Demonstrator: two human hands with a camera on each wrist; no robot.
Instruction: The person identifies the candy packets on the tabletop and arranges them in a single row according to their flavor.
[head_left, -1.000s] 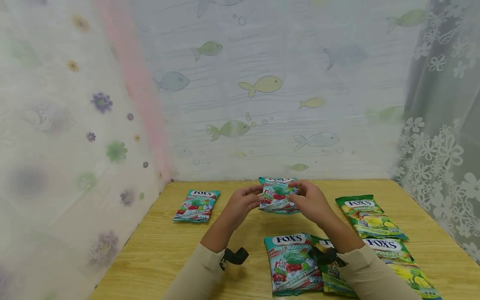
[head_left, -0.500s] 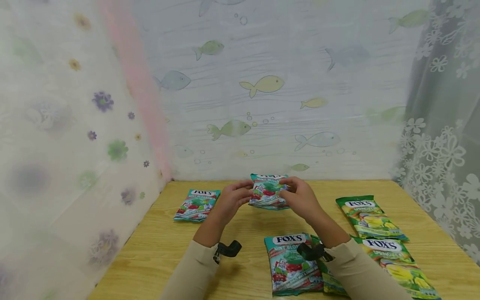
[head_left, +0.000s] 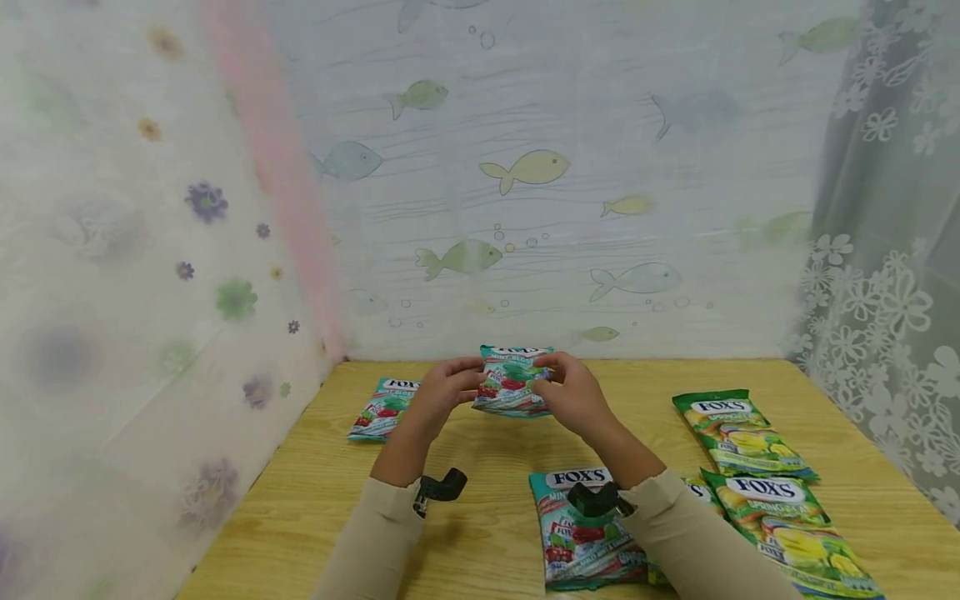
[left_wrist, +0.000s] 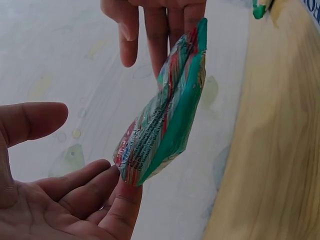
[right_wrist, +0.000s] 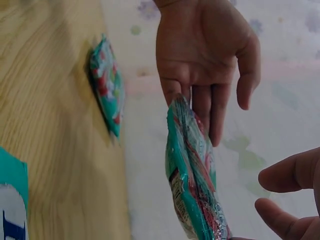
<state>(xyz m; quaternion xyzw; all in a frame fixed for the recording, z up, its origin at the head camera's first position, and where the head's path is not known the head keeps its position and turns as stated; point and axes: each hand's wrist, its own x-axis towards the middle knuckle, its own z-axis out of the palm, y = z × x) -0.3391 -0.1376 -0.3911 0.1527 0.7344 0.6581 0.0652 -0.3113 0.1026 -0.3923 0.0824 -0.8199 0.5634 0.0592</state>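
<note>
Head view: both hands are up over the wooden table (head_left: 468, 546), sharing one teal Fox's Mint Blossom bag (head_left: 513, 385) held in the air between them. The left hand (head_left: 438, 396) has its fingertips on one end, the right hand (head_left: 577, 398) is at the other. So the hands are apart, just the bag bridging the gap. Down on the wood there's another mint bag (head_left: 381, 410), partly behind the left hand, and a front mint bag (head_left: 558, 542) near the right forearm. Over on the right lie two green Spring Tea bags (head_left: 798, 533), plus another green pack (head_left: 699, 490) mostly hidden by the sleeve (head_left: 697, 546).

Left wrist view: pretty loose hold tbh. The left hand's thumb sticks out well clear of the bag, and its fingers (left_wrist: 122, 212) reach out fairly straight, tips touching the lower end. The right hand's fingers hang straight at the top end, thumb off to the side.

Right wrist view: the left hand's fingers are extended against the far end, thumb spread away. The right hand is mostly cropped; two of its digits stand clear of the bag, and a fingertip at the bottom edge seems to touch it.
</note>
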